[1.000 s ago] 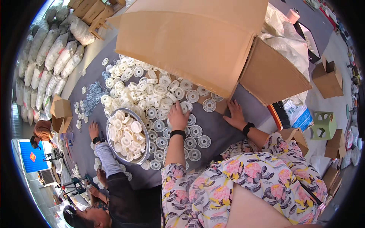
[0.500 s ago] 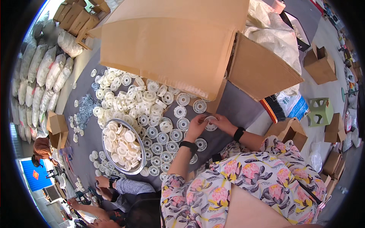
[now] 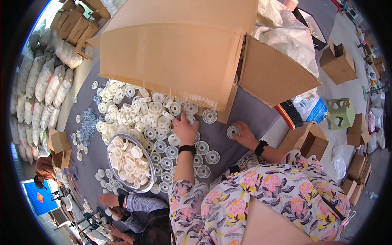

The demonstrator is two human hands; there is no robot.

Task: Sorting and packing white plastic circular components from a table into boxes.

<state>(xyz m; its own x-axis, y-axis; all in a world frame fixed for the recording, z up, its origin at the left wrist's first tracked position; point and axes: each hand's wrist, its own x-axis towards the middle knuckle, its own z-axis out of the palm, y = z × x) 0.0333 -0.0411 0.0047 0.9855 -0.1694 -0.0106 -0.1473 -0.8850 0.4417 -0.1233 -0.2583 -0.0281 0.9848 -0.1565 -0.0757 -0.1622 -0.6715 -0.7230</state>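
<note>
My left hand (image 3: 185, 130) reaches among the round white plastic spools at the right edge of the heap (image 3: 143, 116). Its fingers are stretched out, apart, over a spool (image 3: 190, 119), and partly hide it. Farther right, on the grey tabletop, my right hand (image 3: 246, 136) pinches the rim of a single white spool (image 3: 233, 132) with a hole in its middle. Rows of spools (image 3: 166, 163) lie flat left of my left forearm, and a few lie to its right. A metal bowl (image 3: 153, 173) of cream plastic parts stands beside those rows.
A large cardboard box (image 3: 171, 61) stands at the table's far side, its flap (image 3: 277, 73) spread right. Clear bluish small parts (image 3: 87, 126) lie left of the heap. A co-worker's hand (image 3: 108, 200) is near the bowl. A brush (image 3: 290, 114) and a green stool (image 3: 341, 114) are at right.
My hands were together at one spool. My left hand has moved left and away to the loose spools, while my right hand keeps that spool, now slightly farther right.
</note>
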